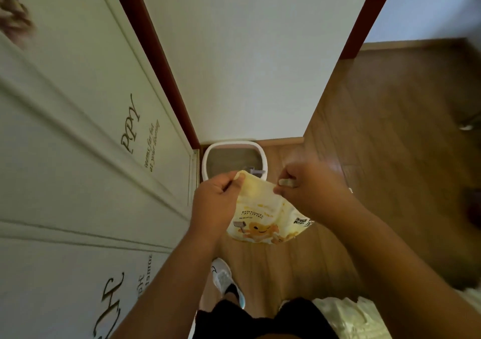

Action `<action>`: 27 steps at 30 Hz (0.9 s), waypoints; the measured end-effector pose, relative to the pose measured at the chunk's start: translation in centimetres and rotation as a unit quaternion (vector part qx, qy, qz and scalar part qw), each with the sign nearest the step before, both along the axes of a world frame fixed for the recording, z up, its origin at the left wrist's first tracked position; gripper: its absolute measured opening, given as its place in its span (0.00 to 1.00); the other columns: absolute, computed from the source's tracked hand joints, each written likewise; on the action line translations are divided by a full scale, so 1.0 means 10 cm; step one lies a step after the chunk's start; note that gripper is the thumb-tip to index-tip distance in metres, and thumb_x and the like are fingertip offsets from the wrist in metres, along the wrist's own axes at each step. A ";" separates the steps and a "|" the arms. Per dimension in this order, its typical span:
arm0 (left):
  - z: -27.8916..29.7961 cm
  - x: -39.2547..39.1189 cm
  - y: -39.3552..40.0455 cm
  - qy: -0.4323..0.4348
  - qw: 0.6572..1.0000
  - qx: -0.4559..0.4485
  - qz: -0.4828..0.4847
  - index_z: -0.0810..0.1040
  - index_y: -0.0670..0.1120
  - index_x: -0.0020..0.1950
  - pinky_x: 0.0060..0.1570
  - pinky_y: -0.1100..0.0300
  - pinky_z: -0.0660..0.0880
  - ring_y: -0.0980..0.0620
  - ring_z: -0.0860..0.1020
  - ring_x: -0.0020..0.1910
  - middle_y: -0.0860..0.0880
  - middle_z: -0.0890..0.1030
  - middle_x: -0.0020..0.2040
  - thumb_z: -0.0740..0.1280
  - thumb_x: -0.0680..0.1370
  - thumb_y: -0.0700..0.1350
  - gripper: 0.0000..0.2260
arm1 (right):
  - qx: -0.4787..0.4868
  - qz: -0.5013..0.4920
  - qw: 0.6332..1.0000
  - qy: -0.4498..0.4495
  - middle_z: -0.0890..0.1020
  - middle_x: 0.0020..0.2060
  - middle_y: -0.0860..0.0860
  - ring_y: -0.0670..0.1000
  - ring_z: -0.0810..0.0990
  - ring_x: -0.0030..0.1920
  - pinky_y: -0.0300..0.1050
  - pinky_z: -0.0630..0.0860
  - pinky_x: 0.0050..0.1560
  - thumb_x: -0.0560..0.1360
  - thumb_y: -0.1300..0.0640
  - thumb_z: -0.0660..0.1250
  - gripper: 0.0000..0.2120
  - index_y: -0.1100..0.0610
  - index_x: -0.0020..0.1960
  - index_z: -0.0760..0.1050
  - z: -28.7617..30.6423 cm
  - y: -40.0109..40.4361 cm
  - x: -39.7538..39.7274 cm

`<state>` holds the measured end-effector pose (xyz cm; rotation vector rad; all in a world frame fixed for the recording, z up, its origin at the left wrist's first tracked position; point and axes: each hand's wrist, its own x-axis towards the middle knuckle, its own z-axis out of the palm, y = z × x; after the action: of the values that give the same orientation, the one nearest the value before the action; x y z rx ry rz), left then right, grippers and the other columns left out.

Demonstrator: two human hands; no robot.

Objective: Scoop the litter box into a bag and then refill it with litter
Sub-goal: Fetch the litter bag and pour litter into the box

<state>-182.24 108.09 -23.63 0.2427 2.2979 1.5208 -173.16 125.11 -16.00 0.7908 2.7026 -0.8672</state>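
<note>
A yellow cat litter bag (pixel 263 216) hangs in front of me, above the wooden floor. My left hand (pixel 217 198) pinches its top left corner. My right hand (pixel 309 187) pinches the top right edge, and a small pale strip (pixel 286 182) shows between its fingers. Beyond the bag, a white-rimmed litter box (pixel 234 160) holding grey litter sits on the floor against the wall. A grey scoop (pixel 256 172) pokes up at the box's near edge, partly hidden by the bag.
A white door with lettering (pixel 91 156) runs along the left. A white wall (pixel 247 65) stands behind the box. My shoe (pixel 226 281) is on the wooden floor (pixel 377 156) below the bag. A pale plastic bag (pixel 356 315) lies at the bottom right.
</note>
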 end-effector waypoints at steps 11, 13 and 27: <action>-0.96 -0.82 0.34 -0.014 0.995 -0.079 -0.057 0.87 0.50 0.56 0.44 0.69 0.76 0.64 0.80 0.43 0.56 0.85 0.44 0.69 0.82 0.50 0.09 | -0.035 -0.042 0.997 -0.048 0.83 0.39 0.45 0.43 0.78 0.38 0.41 0.77 0.41 0.80 0.54 0.68 0.06 0.55 0.50 0.83 -1.13 0.34 -0.79; -1.14 -0.95 0.46 -0.021 0.994 -0.096 -0.056 0.87 0.49 0.57 0.37 0.76 0.73 0.64 0.79 0.42 0.55 0.83 0.44 0.68 0.82 0.50 0.10 | -0.033 -0.023 0.997 -0.064 0.83 0.41 0.48 0.44 0.79 0.39 0.40 0.74 0.38 0.80 0.54 0.67 0.08 0.56 0.51 0.83 -1.35 0.45 -0.93; -3.11 -1.38 1.00 -0.067 0.983 -0.168 0.013 0.86 0.51 0.56 0.48 0.60 0.80 0.60 0.81 0.46 0.54 0.85 0.47 0.66 0.81 0.56 0.13 | -0.091 0.067 0.985 -0.133 0.83 0.59 0.51 0.51 0.81 0.56 0.46 0.78 0.56 0.81 0.57 0.65 0.14 0.52 0.65 0.79 -3.19 1.10 -1.57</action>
<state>-196.08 118.13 -54.77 0.0173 2.4064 1.0975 -188.82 136.13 -47.88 0.6280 2.3753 -0.8911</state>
